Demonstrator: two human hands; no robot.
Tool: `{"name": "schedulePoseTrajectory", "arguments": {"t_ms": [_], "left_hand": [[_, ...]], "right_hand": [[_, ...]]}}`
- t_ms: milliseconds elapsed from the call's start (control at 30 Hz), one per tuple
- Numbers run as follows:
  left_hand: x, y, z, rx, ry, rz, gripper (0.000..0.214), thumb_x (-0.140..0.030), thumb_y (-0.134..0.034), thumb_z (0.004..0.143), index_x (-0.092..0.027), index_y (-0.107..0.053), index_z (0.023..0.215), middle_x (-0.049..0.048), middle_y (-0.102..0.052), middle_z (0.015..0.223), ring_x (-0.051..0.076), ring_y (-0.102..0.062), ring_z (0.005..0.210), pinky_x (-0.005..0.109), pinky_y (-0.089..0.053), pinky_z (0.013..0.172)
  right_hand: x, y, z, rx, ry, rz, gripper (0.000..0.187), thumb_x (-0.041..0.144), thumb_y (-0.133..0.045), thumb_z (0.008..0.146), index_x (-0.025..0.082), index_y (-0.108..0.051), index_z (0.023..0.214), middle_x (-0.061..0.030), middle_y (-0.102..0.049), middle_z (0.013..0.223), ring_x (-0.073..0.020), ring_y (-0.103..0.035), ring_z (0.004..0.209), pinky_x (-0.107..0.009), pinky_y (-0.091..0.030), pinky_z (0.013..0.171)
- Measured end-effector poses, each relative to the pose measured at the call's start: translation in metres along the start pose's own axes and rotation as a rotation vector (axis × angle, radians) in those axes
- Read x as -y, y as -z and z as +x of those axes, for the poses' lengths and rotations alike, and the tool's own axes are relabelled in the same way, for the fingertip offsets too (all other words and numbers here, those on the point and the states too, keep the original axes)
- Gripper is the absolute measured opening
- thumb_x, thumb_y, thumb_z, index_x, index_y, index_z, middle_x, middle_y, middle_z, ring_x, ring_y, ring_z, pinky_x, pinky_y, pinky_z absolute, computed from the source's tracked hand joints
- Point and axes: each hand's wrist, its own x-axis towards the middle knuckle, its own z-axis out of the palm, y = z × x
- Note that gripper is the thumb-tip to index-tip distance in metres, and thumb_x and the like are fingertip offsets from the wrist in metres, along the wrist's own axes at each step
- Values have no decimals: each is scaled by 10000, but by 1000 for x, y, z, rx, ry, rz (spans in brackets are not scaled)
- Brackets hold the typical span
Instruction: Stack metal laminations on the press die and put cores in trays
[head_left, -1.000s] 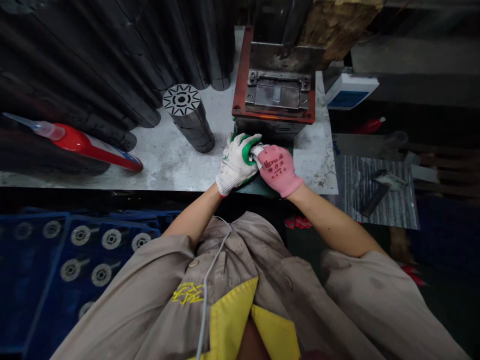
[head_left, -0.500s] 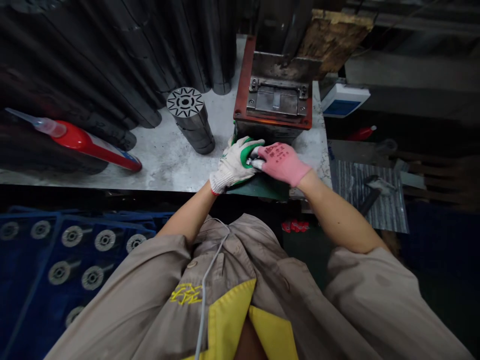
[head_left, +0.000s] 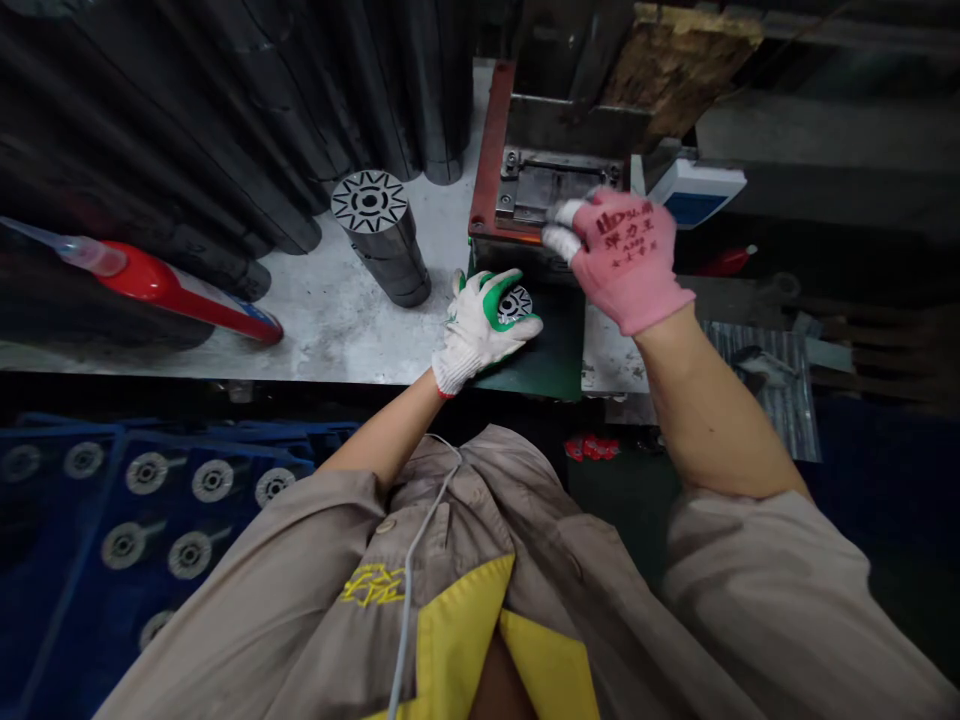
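Observation:
My left hand (head_left: 480, 322), in a white and green glove, is wrapped round a small slotted metal rotor core (head_left: 516, 303) that stands on a dark green mat (head_left: 551, 355) at the bench's front edge. My right hand (head_left: 619, 255), in a pink glove, is raised over the front of a red-framed metal fixture (head_left: 525, 170). Its fingers are curled at the fixture's steel plate, and whether they hold anything is hidden.
A taller rotor core (head_left: 379, 235) stands on the grey bench (head_left: 337, 310), beside long dark cylinders (head_left: 225, 130). A red adhesive bottle (head_left: 169, 290) lies at the left. Blue trays (head_left: 150, 490) of cores sit below the bench. A white and blue device (head_left: 697, 185) sits at the right.
My right hand left the core in my left hand and rose up and right to the fixture. The left hand stayed on the core, which now shows.

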Motion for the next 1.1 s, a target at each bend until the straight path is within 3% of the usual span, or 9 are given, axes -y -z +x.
{"name": "schedulePoseTrajectory", "arguments": {"t_ms": [100, 200, 333, 467, 533, 667, 833, 967, 1100], "left_hand": [[2, 0, -1, 19, -20, 17, 919, -805, -744, 831, -198, -599, 1504, 155, -653, 1474, 388, -538, 1442, 622, -193, 1360], [4, 1, -1, 62, -66, 14, 845, -766, -721, 869, -214, -604, 1499, 131, -663, 1479, 388, -533, 1452, 600, -229, 1350], [5, 0, -2, 23, -73, 7, 819, -710, -752, 865, -217, -599, 1502, 126, -660, 1476, 369, -549, 1432, 575, -266, 1349], [7, 3, -2, -21, -17, -6, 865, -753, -766, 835, -207, -614, 1488, 149, -643, 1486, 364, -548, 1420, 550, -302, 1346], [9, 9, -2, 14, -58, -40, 853, -781, -711, 875, -213, -601, 1502, 144, -637, 1506, 356, -538, 1444, 543, -313, 1343], [11, 18, -2, 100, -147, -99, 841, -836, -541, 957, -224, -567, 1534, 130, -632, 1534, 344, -496, 1520, 558, -292, 1348], [8, 11, -3, 70, -131, -21, 861, -822, -587, 942, -203, -567, 1540, 152, -625, 1535, 383, -501, 1512, 609, -230, 1355], [7, 5, -3, 74, -98, 13, 767, -690, -683, 937, -205, -581, 1523, 139, -633, 1525, 375, -504, 1511, 586, -229, 1364], [7, 8, -2, 105, -106, 10, 675, -584, -664, 957, -236, -584, 1529, 98, -629, 1548, 352, -496, 1521, 571, -221, 1371]], "right_hand": [[0, -31, -21, 89, 63, 133, 378, 340, -445, 1119, 178, -761, 1250, -127, -751, 1263, -262, -672, 1156, -418, -492, 998], [8, -53, -28, 216, 64, 122, 314, 272, -493, 1098, 161, -784, 1136, -109, -780, 1201, -231, -694, 1118, -404, -495, 994], [11, -27, -19, 331, 189, 12, 231, 256, -618, 1046, 168, -781, 1185, -114, -781, 1234, -268, -696, 1138, -425, -505, 1013], [5, 19, 2, 86, 43, -38, 452, 408, -541, 1100, 174, -649, 1472, -188, -663, 1450, -359, -625, 1290, -491, -491, 1059], [5, 26, 16, 24, -71, -123, 529, 473, -597, 1075, 107, -658, 1452, -250, -604, 1486, -419, -575, 1345, -525, -476, 1074], [10, 21, 30, 41, -116, -182, 478, 507, -551, 1097, 108, -764, 1252, -250, -613, 1456, -400, -557, 1347, -526, -456, 1070], [14, 10, -4, 64, -44, -43, 430, 364, -413, 1135, 202, -701, 1410, -154, -704, 1343, -333, -646, 1230, -457, -493, 987], [21, -16, -35, 266, 105, 27, 401, 215, -417, 1083, 152, -696, 1364, -152, -706, 1372, -289, -640, 1257, -389, -477, 1032], [45, -27, -34, 449, 186, -96, 412, 112, -399, 1037, 113, -720, 1296, -210, -732, 1322, -307, -695, 1195, -397, -508, 953]]}}
